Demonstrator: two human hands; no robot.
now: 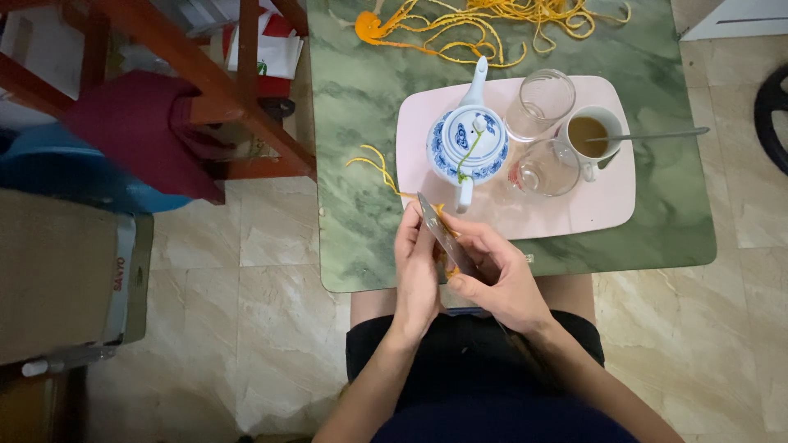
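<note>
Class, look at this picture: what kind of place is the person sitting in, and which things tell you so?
Probably a home living or dining area. A low green marble-patterned table holds a pink tray with a blue-and-white teapot and a cup of tea; the floor is tiled, with a wooden chair nearby.

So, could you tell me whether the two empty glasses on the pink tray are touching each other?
Cannot tell. In the head view the upper glass and the lower glass overlap at their rims on the pink tray, with no clear gap or contact.
</note>
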